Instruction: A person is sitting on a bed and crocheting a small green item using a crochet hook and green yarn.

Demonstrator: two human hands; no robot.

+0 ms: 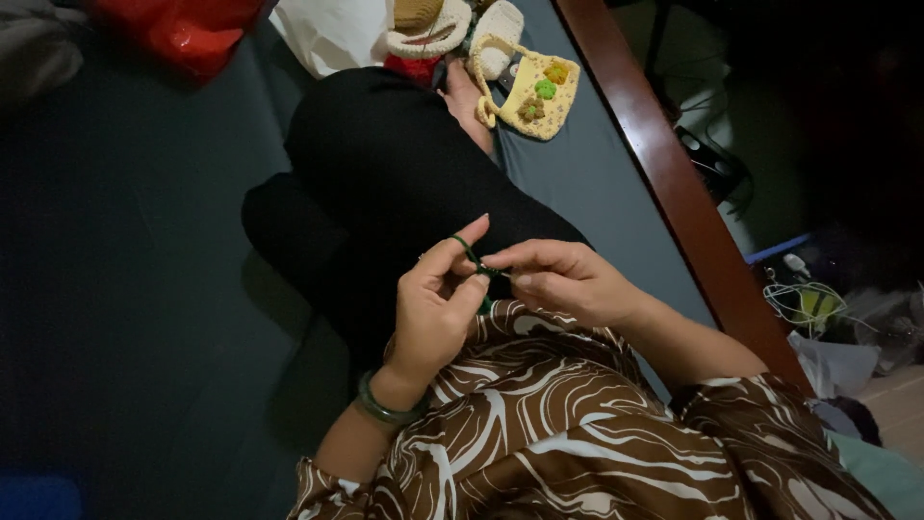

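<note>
Pinching thin dark-green yarn loop [469, 252] between left hand [435, 306] and right hand [563, 279], both grasping; slack grip likely drops loop, stitch unravels.

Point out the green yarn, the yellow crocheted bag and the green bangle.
green yarn [466, 248]: head view, loop over the forefinger.
yellow crocheted bag [535, 96]: head view, front panel.
green bangle [383, 409]: head view, band on the wrist.

Single head-worn view, steeply downward, close over lap
</note>
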